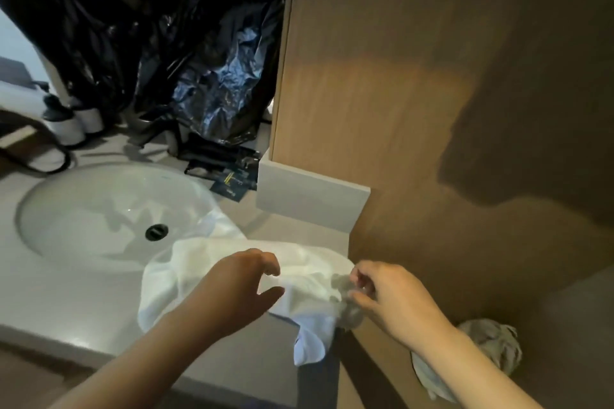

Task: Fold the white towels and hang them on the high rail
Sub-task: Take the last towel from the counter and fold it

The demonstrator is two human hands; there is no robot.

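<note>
A white towel [309, 279] lies crumpled on the grey counter [66, 302], one end spilling into the sink [99, 209] and a corner hanging over the counter's front edge. My left hand [239, 285] hovers just above the towel's middle, fingers and thumb spread and curved, holding nothing. My right hand [388, 295] is at the towel's right edge beside the wooden wall, fingers curled with the tips close to the cloth; a grip on it is not plain. A second crumpled towel [488, 345] lies low on the right below my right forearm. No rail is in view.
A wooden panel wall [432, 109] closes the right side, with a grey ledge [312, 196] at its foot. A black plastic bag [159, 36] hangs behind the sink. Dark sachets [229, 176] and white bottles [76, 123] stand at the back of the counter.
</note>
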